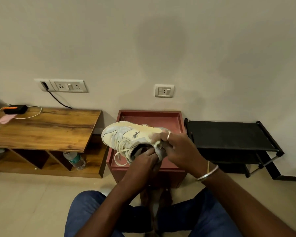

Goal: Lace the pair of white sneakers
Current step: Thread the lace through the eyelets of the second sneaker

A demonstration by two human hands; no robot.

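One white sneaker (126, 134) is held in the air above a reddish box, lying on its side with the toe to the left. Its cream lace (121, 149) is threaded through the eyelets, and a loose loop hangs below. My left hand (143, 161) grips the collar of the sneaker from underneath, fingers curled into the opening. My right hand (179, 151), with a ring and a bangle, grips the heel end and pinches a bit of lace there. A second sneaker is not in view.
The reddish box (162, 115) stands against the wall. A low wooden table (46, 129) at left carries a charger and cable, with a water bottle (75, 160) beneath. A black shoe rack (232, 135) stands at right. My crossed legs in jeans fill the bottom.
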